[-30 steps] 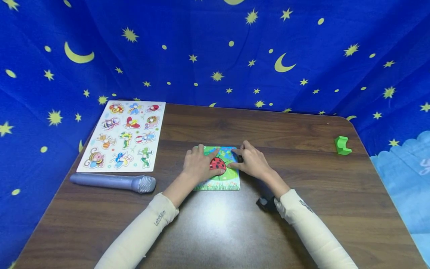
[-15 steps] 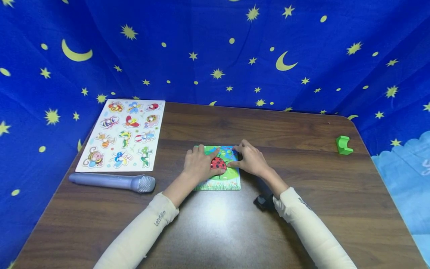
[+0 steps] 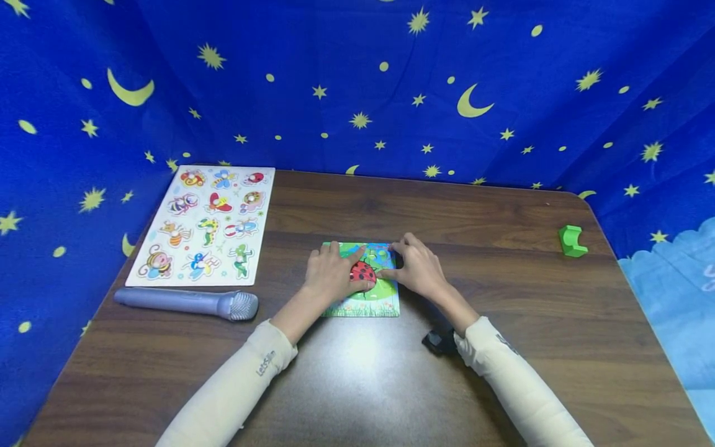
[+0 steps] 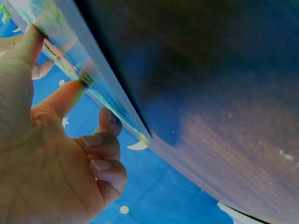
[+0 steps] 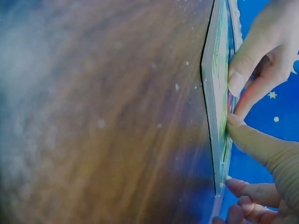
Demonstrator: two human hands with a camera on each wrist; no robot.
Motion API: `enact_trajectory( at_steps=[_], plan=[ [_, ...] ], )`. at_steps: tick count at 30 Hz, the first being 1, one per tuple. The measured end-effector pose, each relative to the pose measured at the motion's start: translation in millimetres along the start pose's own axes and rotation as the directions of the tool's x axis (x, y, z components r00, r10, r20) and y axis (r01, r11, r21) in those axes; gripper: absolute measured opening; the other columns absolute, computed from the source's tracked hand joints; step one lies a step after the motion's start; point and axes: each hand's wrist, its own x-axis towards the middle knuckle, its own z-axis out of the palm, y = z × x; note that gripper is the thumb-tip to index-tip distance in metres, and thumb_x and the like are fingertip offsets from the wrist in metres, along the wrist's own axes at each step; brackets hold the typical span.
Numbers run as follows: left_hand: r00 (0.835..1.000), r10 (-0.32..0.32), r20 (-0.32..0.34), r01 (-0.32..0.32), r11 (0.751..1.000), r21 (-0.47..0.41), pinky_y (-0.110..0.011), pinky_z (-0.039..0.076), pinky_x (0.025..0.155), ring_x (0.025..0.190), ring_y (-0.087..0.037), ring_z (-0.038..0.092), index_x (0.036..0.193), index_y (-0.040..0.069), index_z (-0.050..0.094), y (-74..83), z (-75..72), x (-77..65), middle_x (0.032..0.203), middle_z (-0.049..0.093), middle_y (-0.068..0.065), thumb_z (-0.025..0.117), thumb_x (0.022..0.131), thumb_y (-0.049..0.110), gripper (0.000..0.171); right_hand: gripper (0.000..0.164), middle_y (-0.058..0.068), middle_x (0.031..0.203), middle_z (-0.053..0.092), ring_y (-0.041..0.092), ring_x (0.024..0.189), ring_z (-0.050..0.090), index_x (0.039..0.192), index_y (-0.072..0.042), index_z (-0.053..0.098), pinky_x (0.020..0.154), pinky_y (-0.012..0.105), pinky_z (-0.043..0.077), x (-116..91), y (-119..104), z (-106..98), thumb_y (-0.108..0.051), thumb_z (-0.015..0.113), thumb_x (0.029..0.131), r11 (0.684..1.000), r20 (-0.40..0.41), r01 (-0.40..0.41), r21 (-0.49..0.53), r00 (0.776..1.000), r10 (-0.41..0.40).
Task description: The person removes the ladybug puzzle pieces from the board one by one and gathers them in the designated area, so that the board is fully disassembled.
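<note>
A small ladybug jigsaw puzzle (image 3: 363, 308), with a green and blue picture, lies flat on the table in the head view. On its left part rests my left hand (image 3: 328, 273), thumb and index finger spread against the red ladybug (image 3: 363, 273) and the picture above it. My right hand (image 3: 420, 267) touches the puzzle's right side, its thumb at the ladybug's edge and its index finger near the top right corner. In the left wrist view, the left hand (image 4: 51, 154) presses the board with two fingertips, its other fingers bent and holding nothing. The right wrist view shows the right hand's thumb (image 5: 254, 142) on the board.
A white insect peg puzzle board (image 3: 192, 242) lies at the left, with a grey-blue microphone (image 3: 187, 303) in front of it. A green arch-shaped block (image 3: 571, 241) stands near the right edge. A black device (image 3: 439, 341) is at the right wrist. A blue starry curtain (image 3: 313, 74) hangs behind the table.
Both hands stay almost where they were on the ladybug puzzle. The right hand's fingers have shifted very slightly; the puzzle looks unchanged.
</note>
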Motion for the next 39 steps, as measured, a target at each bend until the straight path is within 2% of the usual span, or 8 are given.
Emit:
enact_trajectory(
  at_steps=[5,17,22,28,39],
  plan=[
    [1.0,0.003,0.003,-0.003,1.0,0.002,-0.044,0.049,0.087,0.113,-0.033,0.057,0.156,0.039,0.027,0.0,0.4,0.8,0.134,0.053,-0.024,0.043,0.084,0.083,0.086,0.072,0.007,0.102,0.053,0.02,0.081,0.052,0.129,-0.001,0.065,0.065,0.034,0.047,1.2,0.5,1.2,-0.044,0.085,0.075,0.998,0.032,-0.039,0.04,0.999,0.038],
    [1.0,-0.001,0.015,0.001,1.0,-0.029,-0.046,0.048,0.091,0.119,-0.036,0.054,0.156,0.039,0.026,0.0,1.3,1.4,0.139,0.05,-0.025,0.045,0.083,0.082,0.086,0.065,0.009,0.107,0.054,0.021,0.085,0.053,0.127,-0.003,0.066,0.07,0.038,0.048,-0.7,7.3,-2.3,-0.036,0.085,0.074,0.994,0.008,-0.049,0.098,0.999,0.048],
    [1.0,-0.011,0.007,0.011,0.999,-0.044,-0.046,0.048,0.091,0.119,-0.036,0.054,0.156,0.039,0.026,-1.5,2.3,0.5,0.14,0.049,-0.025,0.047,0.083,0.082,0.087,0.062,0.009,0.109,0.055,0.021,0.084,0.053,0.124,-0.002,0.067,0.07,0.038,0.047,-7.3,19.9,-10.2,-0.033,0.085,0.074,0.992,-0.04,-0.032,0.122,0.999,0.037],
    [1.0,-0.015,0.003,0.016,0.998,-0.054,-0.044,0.048,0.084,0.116,-0.035,0.055,0.156,0.04,0.027,-2.7,0.7,-1.1,0.136,0.051,-0.025,0.048,0.083,0.082,0.087,0.056,0.007,0.101,0.053,0.021,0.083,0.05,0.121,-0.006,0.068,0.066,0.035,0.042,-19.0,40.1,-20.8,-0.032,0.085,0.074,0.992,-0.075,-0.032,0.125,0.996,0.041],
    [1.0,-0.02,0.007,0.02,0.997,-0.071,-0.046,0.047,0.089,0.117,-0.035,0.054,0.155,0.038,0.03,-2.6,1.5,-0.7,0.135,0.051,-0.024,0.049,0.083,0.081,0.086,0.055,0.008,0.094,0.05,0.019,0.079,0.048,0.12,-0.002,0.069,0.063,0.031,0.036,-38.8,77.8,-37.3,-0.024,0.087,0.073,0.992,-0.137,-0.056,0.11,0.988,0.071]
  ],
)
